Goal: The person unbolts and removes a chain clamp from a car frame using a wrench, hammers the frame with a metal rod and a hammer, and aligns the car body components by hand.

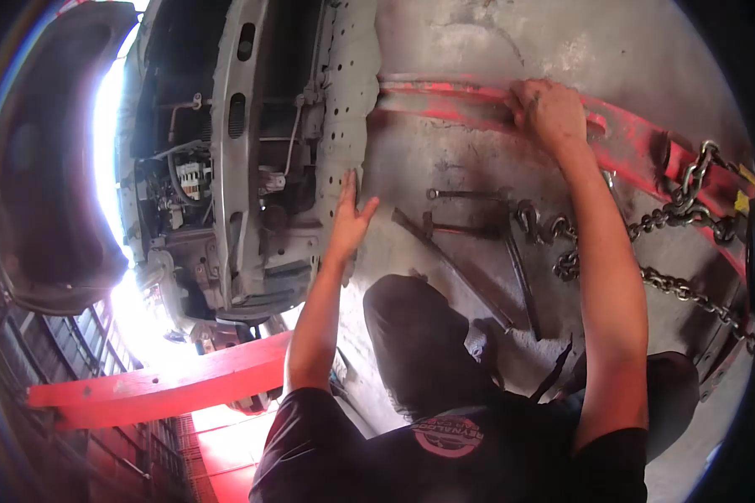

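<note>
My left hand point(351, 220) rests against the edge of a grey perforated metal panel point(344, 109) on the car's stripped body, its fingers stretched out and apart. Out to the right, my right hand point(554, 116) is closed over the edge of a long red steel beam point(453, 105) lying low across the floor. My fingertips there are partly hidden behind the knuckles. A heavy chain point(686, 201) wraps the beam's right end, below and right of that hand.
On the concrete floor lie a wrench point(466, 194), a hammer point(461, 229) and a long metal bar point(457, 272). A loose chain point(688, 291) runs rightward. At lower left a red post point(159, 377) juts out beneath the car, near a dark raised panel point(59, 159).
</note>
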### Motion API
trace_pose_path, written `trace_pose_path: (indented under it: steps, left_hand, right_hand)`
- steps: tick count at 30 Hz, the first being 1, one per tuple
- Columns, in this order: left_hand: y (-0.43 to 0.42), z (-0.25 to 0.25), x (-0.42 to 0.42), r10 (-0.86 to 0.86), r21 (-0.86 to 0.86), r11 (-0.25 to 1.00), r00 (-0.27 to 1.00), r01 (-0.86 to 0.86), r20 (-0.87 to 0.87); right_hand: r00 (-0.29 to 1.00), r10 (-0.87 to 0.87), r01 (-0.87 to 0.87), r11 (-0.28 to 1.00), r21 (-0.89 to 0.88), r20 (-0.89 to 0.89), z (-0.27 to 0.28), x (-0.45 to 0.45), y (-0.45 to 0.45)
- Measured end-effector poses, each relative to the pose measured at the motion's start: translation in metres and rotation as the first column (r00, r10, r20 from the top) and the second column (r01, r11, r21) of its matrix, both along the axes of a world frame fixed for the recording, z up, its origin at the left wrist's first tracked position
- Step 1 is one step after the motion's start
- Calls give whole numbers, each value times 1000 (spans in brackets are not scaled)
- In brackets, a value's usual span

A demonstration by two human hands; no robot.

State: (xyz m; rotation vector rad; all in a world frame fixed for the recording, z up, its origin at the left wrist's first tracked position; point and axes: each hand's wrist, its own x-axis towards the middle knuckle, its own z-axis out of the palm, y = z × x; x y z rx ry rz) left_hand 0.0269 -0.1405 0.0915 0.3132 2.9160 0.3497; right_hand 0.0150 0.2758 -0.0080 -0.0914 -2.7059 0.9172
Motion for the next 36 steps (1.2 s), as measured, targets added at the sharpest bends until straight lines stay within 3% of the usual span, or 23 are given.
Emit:
trace_pose_path:
  steps: [4,7,10,13,16,19,25,28,36]
  left_hand:
    - [-15,-4,45,-22,-92,996,997,15,-75]
    - [-16,-10,49,-14,-61,998,995,8,-94]
    - [-18,-2,45,1,16,1000,1000,-1,-2]
    - [-18,3,43,21,-16,1000,999,-21,32]
    - [-13,-15,53,80,-13,997,992,-81,-99]
    - [-7,-22,76,156,-7,987,982,-158,-107]
    - [-13,-5,80,201,31,979,980,-201,9]
    - [-6,-3,81,194,-6,981,981,-194,-16]
    - [-6,8,77,188,-7,982,982,-188,33]
  right_hand:
    - [998,-8,7,1000,13,64,8,0,3]
    - [995,-45,48,998,-29,84,0,-8,0]
    - [996,-59,62,996,-58,62,-4,-11,-2]
    - [995,-3,8,998,-59,99,0,-14,1]
    - [978,41,-21,995,-100,204,5,-19,5]
    - [992,50,-33,988,-149,116,0,-23,5]
    - [974,106,-68,979,-193,198,19,-24,6]
    - [964,137,-95,978,-183,230,21,-28,6]
    - [986,125,-112,986,-119,106,7,-32,-3]
